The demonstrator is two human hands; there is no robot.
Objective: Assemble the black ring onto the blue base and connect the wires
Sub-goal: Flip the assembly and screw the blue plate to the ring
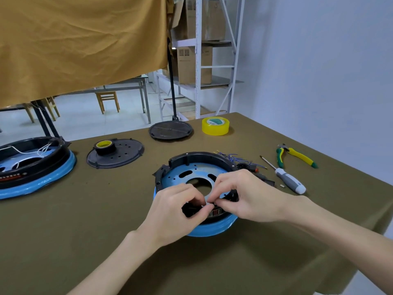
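Both hands, left hand (178, 206) and right hand (240, 194), pinched something small and white at the near rim of the black plastic ring (195, 159) seated in the round blue base (212, 227) mid-worktop (85, 220); best pushed home squarely, without tugging any wire.

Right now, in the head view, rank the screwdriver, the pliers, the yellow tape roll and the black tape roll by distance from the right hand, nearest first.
From the right hand:
1. Screwdriver, just to its right on the cloth.
2. Pliers, farther right and back.
3. Yellow tape roll, at the table's far edge.
4. Black tape roll, far left on a black round cover.
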